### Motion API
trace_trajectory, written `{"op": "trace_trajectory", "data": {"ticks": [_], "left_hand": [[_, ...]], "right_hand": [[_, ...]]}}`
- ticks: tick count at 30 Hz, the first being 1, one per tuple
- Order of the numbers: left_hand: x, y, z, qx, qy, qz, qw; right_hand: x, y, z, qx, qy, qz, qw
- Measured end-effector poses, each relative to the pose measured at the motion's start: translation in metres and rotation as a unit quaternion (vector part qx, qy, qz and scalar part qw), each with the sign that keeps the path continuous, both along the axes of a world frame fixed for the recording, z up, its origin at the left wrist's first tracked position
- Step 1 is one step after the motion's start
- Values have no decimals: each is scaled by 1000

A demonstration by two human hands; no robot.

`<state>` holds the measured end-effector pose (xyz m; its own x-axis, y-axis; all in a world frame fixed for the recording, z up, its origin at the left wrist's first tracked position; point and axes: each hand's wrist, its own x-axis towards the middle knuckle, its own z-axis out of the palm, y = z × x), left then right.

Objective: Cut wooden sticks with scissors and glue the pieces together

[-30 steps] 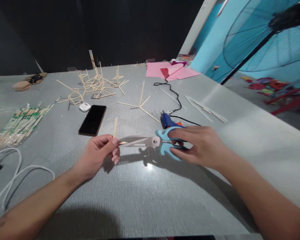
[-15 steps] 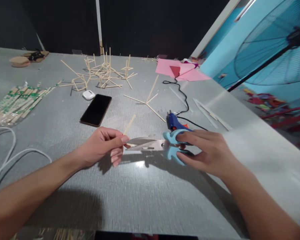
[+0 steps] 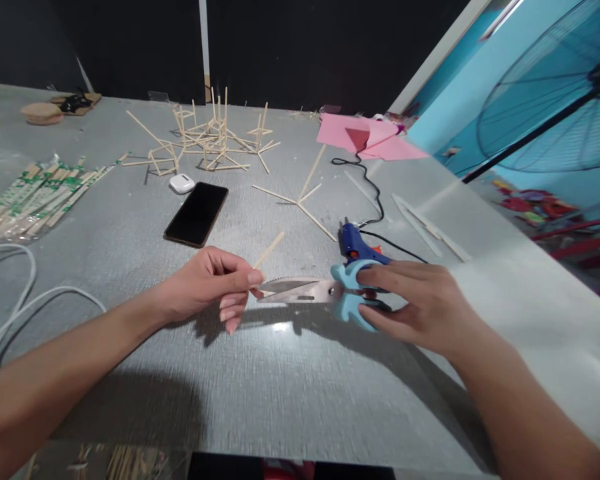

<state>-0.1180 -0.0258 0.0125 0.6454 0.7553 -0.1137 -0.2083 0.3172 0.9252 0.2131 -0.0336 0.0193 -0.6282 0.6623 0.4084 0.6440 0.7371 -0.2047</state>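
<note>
My left hand [image 3: 207, 285] pinches a short wooden stick [image 3: 269, 250] between thumb and fingers, its free end pointing up and to the right. My right hand [image 3: 420, 303] grips the light-blue handles of a pair of scissors [image 3: 310, 291]. The steel blades point left, nearly closed, with their tips at the stick right beside my left fingertips. Both hands hover just above the grey table [image 3: 290, 393].
A blue glue gun [image 3: 353, 243] with a black cord lies just behind the scissors. A black phone [image 3: 197, 213], white earbud case [image 3: 182, 183], glued stick structures [image 3: 210, 140], a stick tripod [image 3: 300, 197], packed chopsticks [image 3: 35, 197], white cable [image 3: 25, 300] and pink paper [image 3: 367, 140] surround them.
The stick in my left hand has tilted from upright to leaning right. The scissor blades have closed further on its lower end. The view has shifted slightly.
</note>
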Motion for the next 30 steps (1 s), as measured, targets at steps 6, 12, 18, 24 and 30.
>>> {"op": "trace_trajectory", "data": {"ticks": [6, 12, 18, 24, 30], "left_hand": [[-2, 2, 2, -17, 7, -34, 999], [-3, 3, 5, -17, 19, -49, 998], [-4, 2, 6, -36, 7, -44, 998], [-7, 5, 3, -61, -44, -53, 996], [-8, 7, -1, -52, -56, -51, 996]], "right_hand": [[1, 0, 0, -5, 0, 14, 1000], [-1, -1, 1, -16, 3, 26, 1000], [-4, -3, 1, 36, 6, 29, 999], [-7, -4, -1, 148, 39, 68, 986], [-8, -5, -2, 190, 38, 40, 980]]}}
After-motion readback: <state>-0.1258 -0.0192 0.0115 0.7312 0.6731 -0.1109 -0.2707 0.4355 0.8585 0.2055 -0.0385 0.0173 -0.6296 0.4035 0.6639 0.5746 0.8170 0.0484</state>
